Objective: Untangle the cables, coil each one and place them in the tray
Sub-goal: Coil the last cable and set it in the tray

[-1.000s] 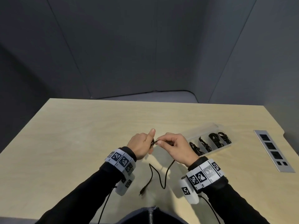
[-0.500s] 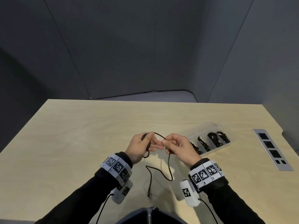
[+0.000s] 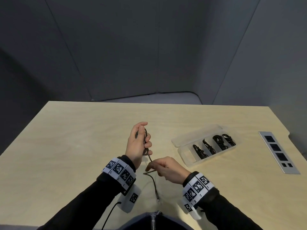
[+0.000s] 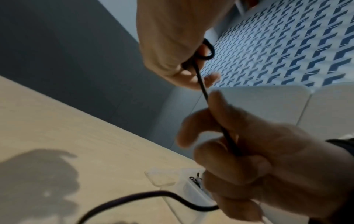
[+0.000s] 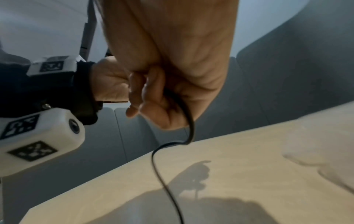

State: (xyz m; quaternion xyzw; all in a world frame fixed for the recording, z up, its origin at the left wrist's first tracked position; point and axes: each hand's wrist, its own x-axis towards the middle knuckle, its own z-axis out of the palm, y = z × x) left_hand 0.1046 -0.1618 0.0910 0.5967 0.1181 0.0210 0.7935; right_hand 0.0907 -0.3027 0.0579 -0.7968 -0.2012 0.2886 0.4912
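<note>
A thin black cable (image 3: 150,158) runs between my two hands above the wooden table (image 3: 66,138). My left hand (image 3: 138,141) is raised upright, fingers curled round a few loops of the cable (image 4: 207,50). My right hand (image 3: 163,168) is lower and nearer to me, pinching the cable (image 5: 188,124) a short way below the loops. The free tail (image 3: 154,185) hangs down to the table with its plug (image 3: 157,199) near the front edge. The clear compartment tray (image 3: 187,161) sits to the right, holding several coiled black cables (image 3: 219,141).
The tray's clear lid (image 3: 197,131) lies open behind it. A grey socket panel (image 3: 277,151) is set into the table at the far right. Grey partition walls enclose the desk. White marker-tagged camera units are strapped to both wrists.
My left hand has risen and turned upright with more cable looped in it. My right hand has dropped down and toward me along the cable. The hanging tail is shorter.
</note>
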